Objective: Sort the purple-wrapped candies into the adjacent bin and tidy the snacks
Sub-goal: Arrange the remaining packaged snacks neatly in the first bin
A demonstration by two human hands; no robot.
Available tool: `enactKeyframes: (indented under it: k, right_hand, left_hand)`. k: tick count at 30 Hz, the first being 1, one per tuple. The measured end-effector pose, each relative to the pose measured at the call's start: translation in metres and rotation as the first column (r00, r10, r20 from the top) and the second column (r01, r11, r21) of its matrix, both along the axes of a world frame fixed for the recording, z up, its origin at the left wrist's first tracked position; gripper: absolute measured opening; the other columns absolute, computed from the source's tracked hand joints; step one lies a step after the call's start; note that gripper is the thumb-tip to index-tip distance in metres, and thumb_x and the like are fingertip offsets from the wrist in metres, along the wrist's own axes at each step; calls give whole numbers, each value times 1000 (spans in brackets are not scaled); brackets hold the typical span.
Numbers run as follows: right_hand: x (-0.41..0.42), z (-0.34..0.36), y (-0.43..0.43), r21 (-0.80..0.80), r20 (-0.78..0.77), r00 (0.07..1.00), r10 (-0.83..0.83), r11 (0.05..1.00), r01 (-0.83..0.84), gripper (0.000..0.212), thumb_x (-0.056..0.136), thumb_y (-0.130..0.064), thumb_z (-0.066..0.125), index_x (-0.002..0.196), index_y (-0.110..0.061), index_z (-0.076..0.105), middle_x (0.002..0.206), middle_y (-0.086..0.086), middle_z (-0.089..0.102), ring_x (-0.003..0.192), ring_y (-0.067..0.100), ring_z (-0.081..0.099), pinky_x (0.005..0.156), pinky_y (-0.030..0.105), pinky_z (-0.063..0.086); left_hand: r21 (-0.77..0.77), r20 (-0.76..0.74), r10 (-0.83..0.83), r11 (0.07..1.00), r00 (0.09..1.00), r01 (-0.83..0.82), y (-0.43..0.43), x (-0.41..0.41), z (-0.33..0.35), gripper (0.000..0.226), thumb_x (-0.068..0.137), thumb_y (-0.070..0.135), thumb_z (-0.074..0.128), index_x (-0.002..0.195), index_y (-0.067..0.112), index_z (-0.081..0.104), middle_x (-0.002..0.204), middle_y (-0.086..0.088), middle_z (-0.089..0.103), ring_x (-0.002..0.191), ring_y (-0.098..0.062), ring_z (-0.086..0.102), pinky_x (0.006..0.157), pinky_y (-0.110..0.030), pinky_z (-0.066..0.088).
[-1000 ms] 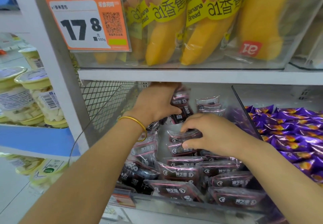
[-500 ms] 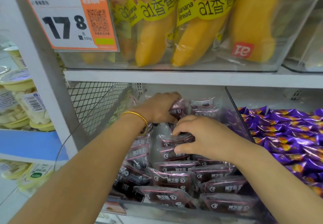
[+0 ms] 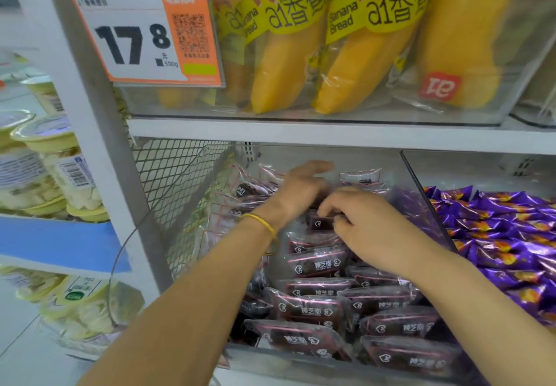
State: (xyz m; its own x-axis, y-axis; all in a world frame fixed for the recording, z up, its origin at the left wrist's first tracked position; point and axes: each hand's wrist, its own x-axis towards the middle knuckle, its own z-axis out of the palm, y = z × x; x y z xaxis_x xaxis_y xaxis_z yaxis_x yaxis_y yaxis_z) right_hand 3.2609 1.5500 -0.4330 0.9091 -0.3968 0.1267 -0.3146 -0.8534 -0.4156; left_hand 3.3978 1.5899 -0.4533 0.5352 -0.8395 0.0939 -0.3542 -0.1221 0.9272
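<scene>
A clear bin (image 3: pixel 301 358) on the lower shelf holds several dark maroon snack packets (image 3: pixel 313 310) with pink trim. My left hand (image 3: pixel 296 190), a yellow band on its wrist, reaches over the back of the pile with fingers stretched out. My right hand (image 3: pixel 364 223) is beside it and pinches a dark snack packet (image 3: pixel 320 222) at mid-pile. The adjacent bin on the right holds several purple-wrapped candies (image 3: pixel 505 235). A clear divider wall (image 3: pixel 421 193) separates the two bins.
Above, a clear bin holds yellow banana bread packs (image 3: pixel 361 63) behind an orange price tag (image 3: pixel 144 30). A wire mesh panel (image 3: pixel 174 181) closes the left side. Plastic tubs with pale lids (image 3: pixel 57 169) stand on the neighbouring shelf at left.
My left hand let its fingers straighten and lifted toward the back of the pile. My right hand shifted to pinch a packet just under it. The camera moved closer.
</scene>
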Motion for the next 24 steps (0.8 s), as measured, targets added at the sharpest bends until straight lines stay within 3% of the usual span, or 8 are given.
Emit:
enactKeyframes:
  k: [3, 5, 7, 10, 12, 15, 17, 24]
  right_hand:
    - [3, 0, 4, -107, 7, 1000, 21, 994, -21, 31, 91, -5, 44, 117, -13, 59, 125, 4, 51, 111, 19, 49, 96, 31, 40]
    - [3, 2, 10, -179, -12, 997, 72, 981, -73, 37, 96, -13, 42, 131, -19, 50, 142, -3, 39, 127, 16, 35, 107, 29, 31]
    - [5, 4, 12, -230, -71, 992, 105, 966, -119, 42, 99, -21, 38, 141, -23, 37, 150, -8, 27, 136, 15, 24, 111, 29, 23]
    - [13, 4, 8, -289, -188, 978, 90, 947, -143, 44, 99, -20, 37, 142, -25, 33, 147, -5, 35, 134, 17, 25, 111, 36, 29]
    - [19, 6, 6, -302, -205, 977, 55, 946, -117, 40, 95, -9, 42, 133, -21, 44, 133, 0, 49, 123, 20, 36, 101, 40, 40]
    - [30, 9, 4, -346, -161, 987, 22, 935, -77, 37, 88, 1, 44, 118, -16, 56, 112, 6, 59, 107, 25, 48, 89, 42, 46]
    - [39, 10, 3, -347, -108, 994, 19, 936, -55, 37, 84, 4, 45, 113, -13, 60, 108, 9, 61, 102, 28, 53, 86, 42, 49]
    - [80, 14, 12, -77, -32, 997, 63, 995, -66, 48, 89, 12, 41, 129, -12, 53, 132, 11, 52, 119, 25, 50, 94, 26, 40]
  left_hand:
    - [66, -1, 42, 997, 999, -42, -4, -5, 0, 39, 89, -2, 41, 123, 7, 57, 132, -15, 50, 128, -33, 41, 96, -27, 44]
    - [7, -171, 2, 1000, 985, -1, 8, 4, 7, 47, 85, -11, 32, 126, 1, 52, 134, -16, 50, 126, -28, 44, 87, -18, 44]
    - [-90, -202, 41, 994, 979, -60, 25, 15, 14, 48, 81, -13, 33, 120, 2, 56, 128, -11, 55, 121, -19, 49, 94, -23, 41]
    - [-97, 55, 341, 937, 938, -335, 49, 40, 14, 44, 85, -11, 33, 114, 8, 61, 107, -2, 57, 87, -10, 56, 73, -10, 43]
    - [44, 348, 439, 875, 828, -482, 63, 62, 7, 44, 85, -11, 35, 122, 4, 54, 121, -10, 53, 97, -21, 58, 83, -17, 48]
    - [469, 640, 138, 709, 756, -527, 74, 75, -3, 38, 86, -7, 44, 123, -2, 45, 131, -23, 40, 117, -37, 45, 99, -41, 44]
    - [535, 698, 17, 652, 716, -538, 74, 74, -7, 34, 86, -6, 48, 119, -3, 46, 129, -23, 40, 117, -36, 45, 99, -40, 43]
    - [482, 676, 37, 734, 736, -479, 63, 89, -3, 49, 85, -7, 52, 132, -2, 39, 131, -22, 42, 113, -31, 51, 84, -27, 44]
